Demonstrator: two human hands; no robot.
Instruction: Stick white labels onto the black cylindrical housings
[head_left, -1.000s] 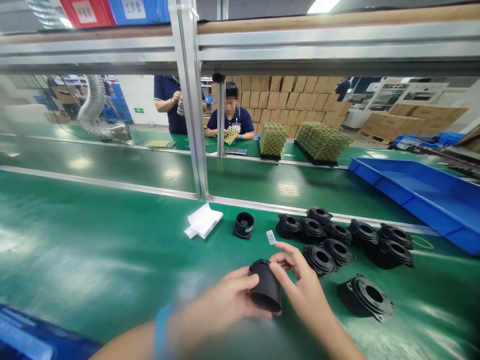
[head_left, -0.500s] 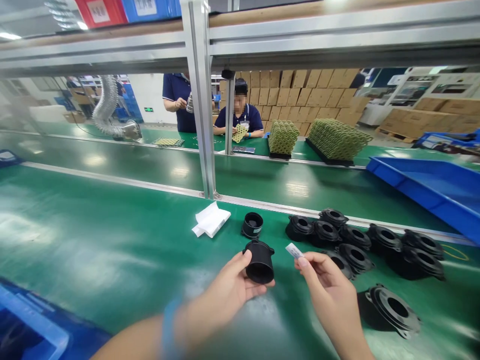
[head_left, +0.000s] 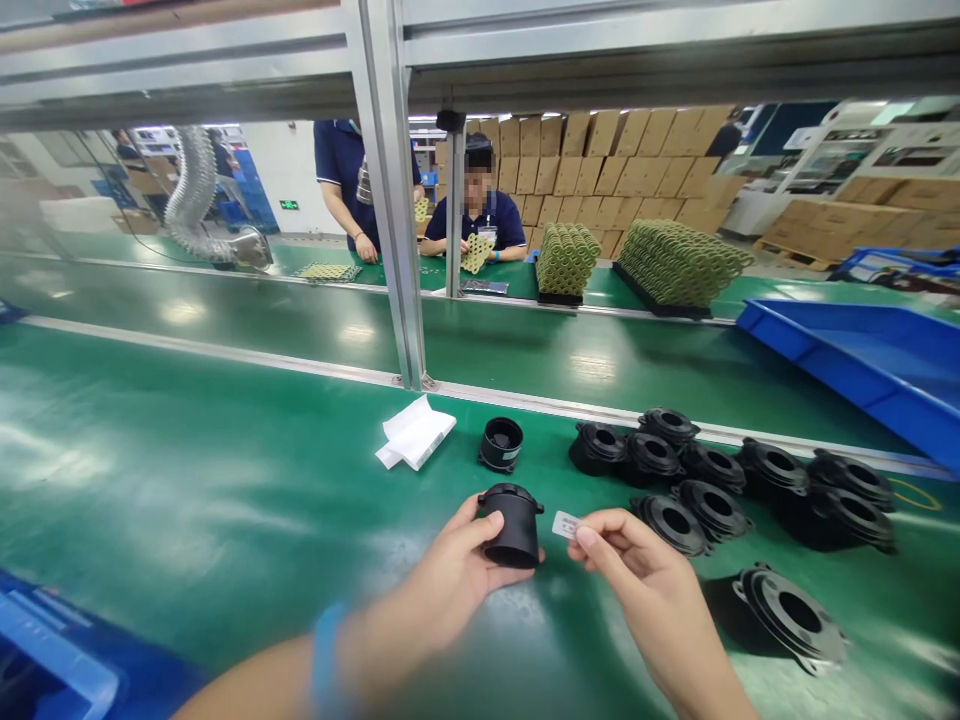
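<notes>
My left hand [head_left: 469, 555] is wrapped round a black cylindrical housing [head_left: 514, 530] with small ears at its upper rim, holding it above the green bench. Between thumb and fingertips, my right hand [head_left: 630, 560] pinches a small printed label [head_left: 565, 525], just right of the housing and apart from it. Behind them a second black housing [head_left: 501, 443] stands with its open end up and a pale label on its side. White backing paper [head_left: 416, 432] lies folded to its left. On the right, several flanged black housings [head_left: 705, 510] are grouped, one of them nearer to me.
A metal post [head_left: 386, 200] rises from the bench's back rail. Blue trays stand at right [head_left: 862, 360] and lower left [head_left: 67, 650]. Across the belt, two people work beside stacked yellow-green honeycomb pieces [head_left: 679, 262]. A yellow band [head_left: 916, 495] lies at far right.
My right hand has brought the label left, closer to the housing, and turned it more level. The housing in my left hand is tilted more upright. The view has shifted slightly.
</notes>
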